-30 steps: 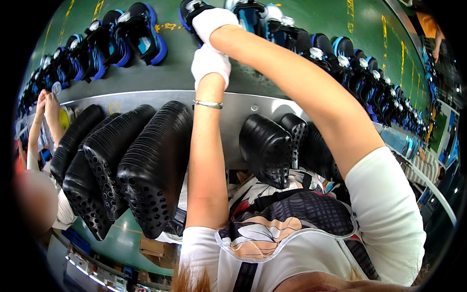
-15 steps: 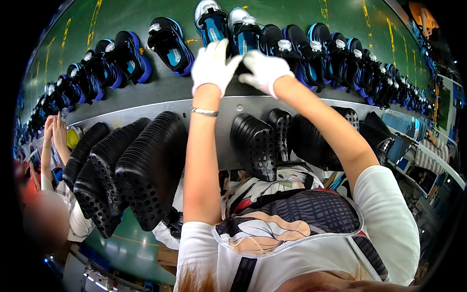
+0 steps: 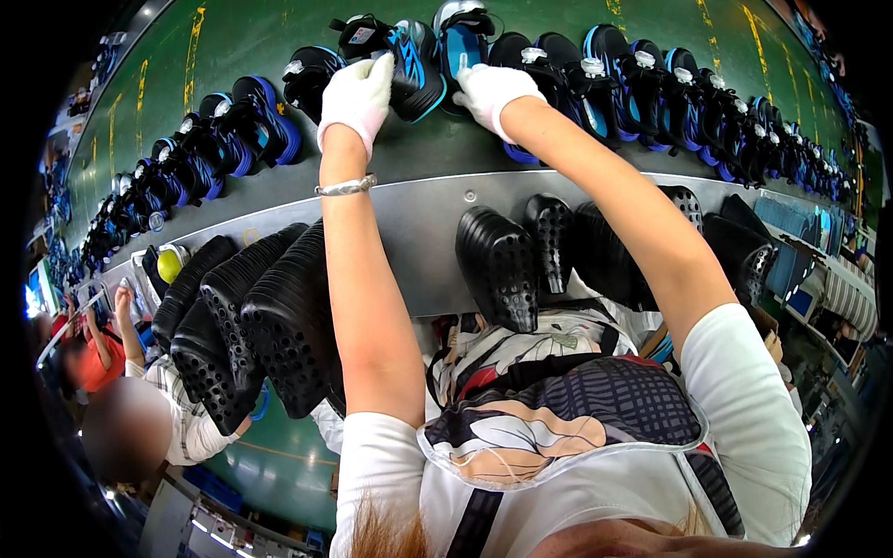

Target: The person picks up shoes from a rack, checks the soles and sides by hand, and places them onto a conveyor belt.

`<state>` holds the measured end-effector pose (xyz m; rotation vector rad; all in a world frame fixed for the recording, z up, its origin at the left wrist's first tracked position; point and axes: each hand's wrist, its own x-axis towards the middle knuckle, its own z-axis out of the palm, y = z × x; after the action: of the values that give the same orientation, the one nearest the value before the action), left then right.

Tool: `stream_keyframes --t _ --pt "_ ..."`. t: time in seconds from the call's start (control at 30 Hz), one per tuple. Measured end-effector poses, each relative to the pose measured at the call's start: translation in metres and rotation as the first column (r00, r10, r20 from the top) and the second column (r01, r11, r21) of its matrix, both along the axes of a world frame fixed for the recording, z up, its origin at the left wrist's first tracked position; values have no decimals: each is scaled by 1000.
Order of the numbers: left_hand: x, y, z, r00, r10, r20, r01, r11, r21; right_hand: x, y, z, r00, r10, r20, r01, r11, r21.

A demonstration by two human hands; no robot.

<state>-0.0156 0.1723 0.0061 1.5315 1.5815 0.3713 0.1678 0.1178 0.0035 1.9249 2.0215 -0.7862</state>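
Two shoes are between the gloved hands, on the green surface beyond the metal ledge; the tilted shoe leans over with its blue-striped side showing, while the upright shoe just to its right points its toe away and shows its blue insole. The left hand has its fingers bunched together at the tilted shoe's left edge, seemingly pinching the rim of its opening (the glove hides just what lies between the fingertips); the right hand has its fingers bent at the heel of the upright shoe, and I cannot tell whether they pinch it or merely rest there.

For good handling, I would grip the firm heel rim rather than anything loose, so the shoe turns as one piece; the right hand should press lightly, since a hard shove could push its shoe into the black shoes close on the right; the forearms are best carried high, clear of the black ribbed boots along the ledge; the bracelet sits back on the left wrist, so snagging seems unlikely.
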Motion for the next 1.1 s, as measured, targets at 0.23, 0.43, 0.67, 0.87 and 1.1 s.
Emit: stream_keyframes --t 0.23,0.43,0.67,0.87,1.1 --pt "36 -40 -51 832 -242 -499 432 847 310 11 -48 -7 982 -69 -175 84 993 78" --pt "33 -60 -73 827 -346 -442 441 888 129 73 -141 69 964 -18 -266 75 975 207" --pt "9 -79 -49 904 -240 -354 350 890 293 240 -307 169 818 -575 -13 524 737 426" --pt "-35 -111 -11 958 -89 -272 165 948 271 260 -401 175 661 -750 4 724 639 260" --pt "-18 -138 5 975 -122 -184 165 957 239 270 -421 149 790 -613 -14 578 737 350"
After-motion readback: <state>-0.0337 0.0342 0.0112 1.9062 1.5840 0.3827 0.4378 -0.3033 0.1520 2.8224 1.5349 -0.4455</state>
